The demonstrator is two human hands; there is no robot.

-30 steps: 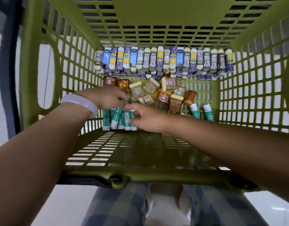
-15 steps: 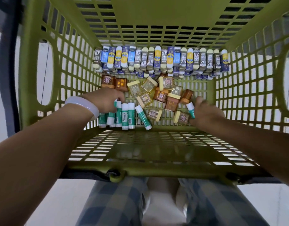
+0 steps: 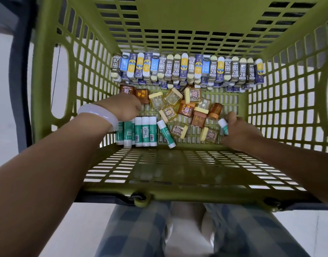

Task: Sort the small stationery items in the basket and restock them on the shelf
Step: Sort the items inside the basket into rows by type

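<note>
A green slatted basket holds sorted stationery. Wrapped erasers line its far wall in a row. Small yellow and brown boxes lie jumbled in the middle. Several green-and-white glue sticks stand side by side at the near left, and one more glue stick lies tilted beside them. My left hand, with a white bangle on the wrist, rests curled over the top of that row; what its fingers hold is hidden. My right hand grips a glue stick at the near right.
The basket's tall slatted walls close in on all sides, with oval handle openings left and right. A dark handle bar runs along the left outside. Below the near rim are checked trousers and pale floor.
My right hand left the glue stick row, crossed to the basket's right side and took hold of a glue stick there. One stick now lies tilted beside the row. My left hand stayed put.
</note>
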